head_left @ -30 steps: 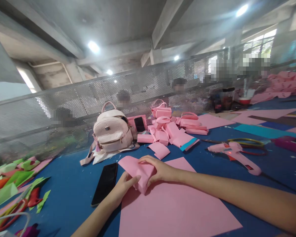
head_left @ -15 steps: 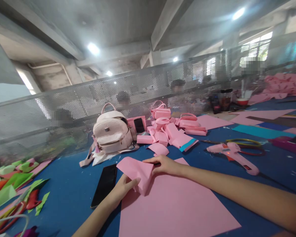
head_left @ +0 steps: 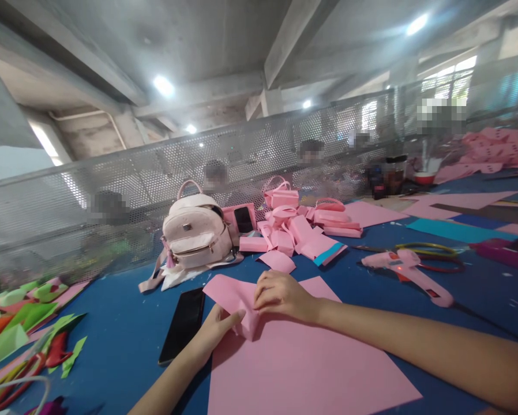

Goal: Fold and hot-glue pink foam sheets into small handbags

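A folded pink paper piece (head_left: 231,300) stands up from a large pink sheet (head_left: 302,363) on the blue table. My left hand (head_left: 216,331) grips its lower left side, thumb against the fold. My right hand (head_left: 280,295) is curled over its right side, fingers pressing the paper. A black phone (head_left: 183,324) lies flat just left of my left hand.
A pink backpack (head_left: 196,230) and a heap of folded pink paper boxes (head_left: 297,227) sit behind. A pink glue gun (head_left: 408,271) lies to the right. Green and red paper scraps (head_left: 25,323) cover the left. A perforated metal screen (head_left: 155,173) backs the table, with people behind it.
My right hand has pulled back from reaching flat across the fold and curled down onto the paper's right side. The left hand has barely moved.
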`<state>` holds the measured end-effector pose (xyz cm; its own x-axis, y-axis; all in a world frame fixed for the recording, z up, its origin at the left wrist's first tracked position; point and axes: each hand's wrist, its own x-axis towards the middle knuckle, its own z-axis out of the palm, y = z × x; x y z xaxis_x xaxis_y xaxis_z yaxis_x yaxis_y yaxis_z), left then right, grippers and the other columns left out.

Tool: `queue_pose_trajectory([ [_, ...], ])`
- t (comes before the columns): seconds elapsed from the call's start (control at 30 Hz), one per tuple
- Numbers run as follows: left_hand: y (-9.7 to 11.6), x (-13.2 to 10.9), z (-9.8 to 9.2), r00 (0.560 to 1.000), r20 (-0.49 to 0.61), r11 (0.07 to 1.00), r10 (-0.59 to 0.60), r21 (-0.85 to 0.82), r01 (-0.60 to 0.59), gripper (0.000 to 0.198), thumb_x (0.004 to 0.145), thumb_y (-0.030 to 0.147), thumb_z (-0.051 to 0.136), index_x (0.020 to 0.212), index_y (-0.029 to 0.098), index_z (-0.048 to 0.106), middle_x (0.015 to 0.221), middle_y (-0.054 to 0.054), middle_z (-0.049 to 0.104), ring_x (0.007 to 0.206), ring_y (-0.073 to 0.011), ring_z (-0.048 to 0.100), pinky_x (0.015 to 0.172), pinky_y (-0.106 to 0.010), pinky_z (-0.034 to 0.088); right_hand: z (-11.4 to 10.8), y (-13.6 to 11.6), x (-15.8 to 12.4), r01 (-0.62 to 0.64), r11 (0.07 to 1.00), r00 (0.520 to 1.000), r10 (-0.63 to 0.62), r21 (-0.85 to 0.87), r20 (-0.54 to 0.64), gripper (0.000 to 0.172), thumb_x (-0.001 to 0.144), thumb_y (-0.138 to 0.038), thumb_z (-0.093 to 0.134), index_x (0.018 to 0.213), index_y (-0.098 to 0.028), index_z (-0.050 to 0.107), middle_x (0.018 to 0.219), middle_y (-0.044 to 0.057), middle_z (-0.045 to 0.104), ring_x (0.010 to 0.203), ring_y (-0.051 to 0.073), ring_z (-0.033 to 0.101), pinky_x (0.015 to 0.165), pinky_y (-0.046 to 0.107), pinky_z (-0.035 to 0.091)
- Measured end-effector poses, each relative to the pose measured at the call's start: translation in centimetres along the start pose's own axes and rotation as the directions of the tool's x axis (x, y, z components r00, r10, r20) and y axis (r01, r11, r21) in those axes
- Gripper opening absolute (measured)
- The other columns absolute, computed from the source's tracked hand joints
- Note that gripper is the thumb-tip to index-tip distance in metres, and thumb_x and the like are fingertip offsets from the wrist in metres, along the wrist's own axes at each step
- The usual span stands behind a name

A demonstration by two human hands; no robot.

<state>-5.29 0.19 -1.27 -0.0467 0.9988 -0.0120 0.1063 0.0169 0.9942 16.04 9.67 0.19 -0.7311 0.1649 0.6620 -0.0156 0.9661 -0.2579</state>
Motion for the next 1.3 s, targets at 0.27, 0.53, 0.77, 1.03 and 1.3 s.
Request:
queue_pose_trajectory([
  [0.27, 0.4, 0.2, -0.3, 0.997, 0.071, 0.998, 0.014, 0.055, -0.018, 0.040, 0.070, 0.051, 0.079, 0.074, 0.013, 0.069, 0.066, -0.004, 0.068, 0.063, -0.0156, 0.059, 0.061, -0.024, 0.042, 0.0, 0.1, -0.1, 0.196, 0.964, 0.979, -0.202, -0.178, -0.015, 0.020, 0.098, -0.028, 0.056, 0.087, -0.020, 0.071, 0.084, 0.003, 0.073, 0.086, 0.018, 0.058, 0.073, 0.031, 0.042],
  [0.53, 0.1, 0.9, -0.6, 0.995, 0.096, 0.993, 0.023, 0.115, -0.034, 0.049, 0.071, 0.057, 0.075, 0.052, 0.013, 0.066, 0.058, -0.007, 0.069, 0.058, -0.0165, 0.058, 0.062, -0.026, 0.041, -0.2, 0.2, -0.4, 0.217, 0.943, 0.975, -0.222, -0.252, 0.007, 0.019, 0.099, -0.033, 0.056, 0.094, -0.021, 0.071, 0.094, 0.001, 0.074, 0.090, 0.016, 0.059, 0.079, 0.031, 0.043],
  [0.77, -0.2, 1.0, -0.7, 0.996, 0.084, 0.990, 0.024, 0.135, -0.035, 0.049, 0.070, 0.058, 0.075, 0.052, 0.013, 0.067, 0.055, -0.007, 0.067, 0.055, -0.0158, 0.057, 0.060, -0.025, 0.040, 0.4, -0.6, 0.0, 0.173, 0.958, 0.985, -0.170, -0.230, 0.032, 0.016, 0.095, -0.034, 0.062, 0.088, -0.021, 0.069, 0.088, 0.002, 0.072, 0.086, 0.016, 0.057, 0.076, 0.030, 0.045],
  [1.03, -0.5, 1.2, -0.8, 0.993, 0.116, 0.992, 0.003, 0.122, -0.017, 0.049, 0.068, 0.057, 0.077, 0.053, 0.012, 0.067, 0.056, -0.007, 0.067, 0.057, -0.0164, 0.059, 0.063, -0.025, 0.041, 0.6, -0.5, 0.0, 0.247, 0.927, 0.969, -0.245, -0.283, 0.040, 0.013, 0.096, -0.029, 0.061, 0.090, -0.019, 0.066, 0.090, 0.002, 0.072, 0.084, 0.016, 0.055, 0.079, 0.029, 0.046],
  [1.3, -0.9, 1.4, -0.8, 0.996, 0.088, 0.993, -0.011, 0.114, 0.001, 0.049, 0.063, 0.060, 0.079, 0.055, 0.012, 0.067, 0.055, -0.006, 0.066, 0.056, -0.0168, 0.058, 0.061, -0.025, 0.041, 0.7, -1.7, 0.2, 0.234, 0.943, 0.972, -0.231, -0.235, 0.039, 0.021, 0.097, -0.038, 0.059, 0.090, -0.021, 0.067, 0.094, 0.003, 0.073, 0.090, 0.017, 0.058, 0.079, 0.031, 0.044],
])
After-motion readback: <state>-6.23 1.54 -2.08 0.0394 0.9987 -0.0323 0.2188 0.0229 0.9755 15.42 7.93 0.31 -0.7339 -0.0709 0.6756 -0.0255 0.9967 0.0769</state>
